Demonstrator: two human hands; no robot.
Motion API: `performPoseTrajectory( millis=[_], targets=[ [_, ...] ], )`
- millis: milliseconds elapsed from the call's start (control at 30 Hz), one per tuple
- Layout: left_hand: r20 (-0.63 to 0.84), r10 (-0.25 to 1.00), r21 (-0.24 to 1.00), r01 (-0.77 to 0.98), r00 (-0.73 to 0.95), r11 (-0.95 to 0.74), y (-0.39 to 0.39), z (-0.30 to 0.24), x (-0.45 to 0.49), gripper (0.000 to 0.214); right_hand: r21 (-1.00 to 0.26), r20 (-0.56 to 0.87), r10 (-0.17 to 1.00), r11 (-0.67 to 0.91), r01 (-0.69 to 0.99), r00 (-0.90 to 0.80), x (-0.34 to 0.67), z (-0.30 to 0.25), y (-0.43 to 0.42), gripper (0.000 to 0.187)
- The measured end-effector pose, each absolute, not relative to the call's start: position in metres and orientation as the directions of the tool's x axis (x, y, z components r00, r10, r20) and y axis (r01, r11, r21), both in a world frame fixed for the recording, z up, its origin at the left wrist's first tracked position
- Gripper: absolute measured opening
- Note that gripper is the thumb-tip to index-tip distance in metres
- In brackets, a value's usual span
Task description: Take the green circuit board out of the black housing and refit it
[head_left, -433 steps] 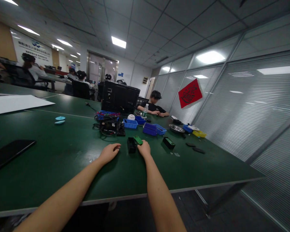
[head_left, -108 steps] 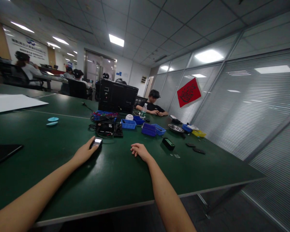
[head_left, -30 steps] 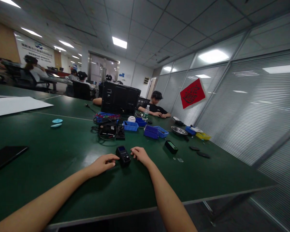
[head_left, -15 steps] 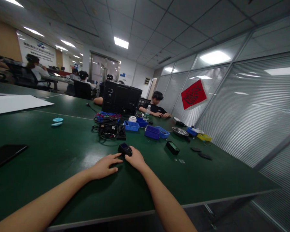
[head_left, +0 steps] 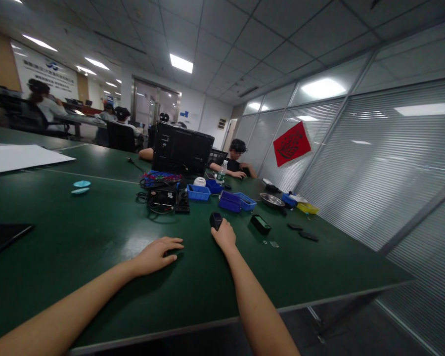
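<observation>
Spreading under both hands, the green worktop (head_left: pixel 96 237) looks unchanged, but the small black device (head_left: pixel 215 219) has moved forward and rightward from between them. It now sits gripped in the right hand (head_left: pixel 225 236), well apart from the left hand (head_left: pixel 156 255), lying flat, open, empty.

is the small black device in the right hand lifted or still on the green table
On the table: the small black device rests on the green table, right hand gripping its near end.

left hand (head_left: pixel 156 255) flat, right hand (head_left: pixel 225 234) curled, gripping.
</observation>
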State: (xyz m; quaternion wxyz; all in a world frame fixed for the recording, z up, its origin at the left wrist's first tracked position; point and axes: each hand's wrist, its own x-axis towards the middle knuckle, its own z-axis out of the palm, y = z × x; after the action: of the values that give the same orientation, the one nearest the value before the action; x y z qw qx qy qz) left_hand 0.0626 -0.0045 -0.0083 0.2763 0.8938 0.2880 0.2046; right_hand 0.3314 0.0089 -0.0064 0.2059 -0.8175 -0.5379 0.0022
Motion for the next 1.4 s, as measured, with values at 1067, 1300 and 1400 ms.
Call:
performPoseTrajectory(
  millis=[1067,1300,1400],
  targets=[
    [0.374,0.762,0.495,0.58,0.529,-0.646,0.005,-0.011,0.116,0.026,-0.958,-0.21,0.976,-0.194,0.212,-0.054,0.281,-0.01,0.001,0.037],
    [0.375,0.708,0.449,0.551,0.599,-0.704,0.003,-0.011,0.113,0.024,-0.567,0.467,0.817,-0.017,0.824,0.338,0.312,0.006,-0.002,0.031],
    [0.352,0.713,0.481,0.536,0.607,-0.694,0.002,-0.01,0.113,0.033,-0.479,0.521,0.771,-0.09,0.873,0.365,0.328,0.007,0.001,0.026]
  ],
)
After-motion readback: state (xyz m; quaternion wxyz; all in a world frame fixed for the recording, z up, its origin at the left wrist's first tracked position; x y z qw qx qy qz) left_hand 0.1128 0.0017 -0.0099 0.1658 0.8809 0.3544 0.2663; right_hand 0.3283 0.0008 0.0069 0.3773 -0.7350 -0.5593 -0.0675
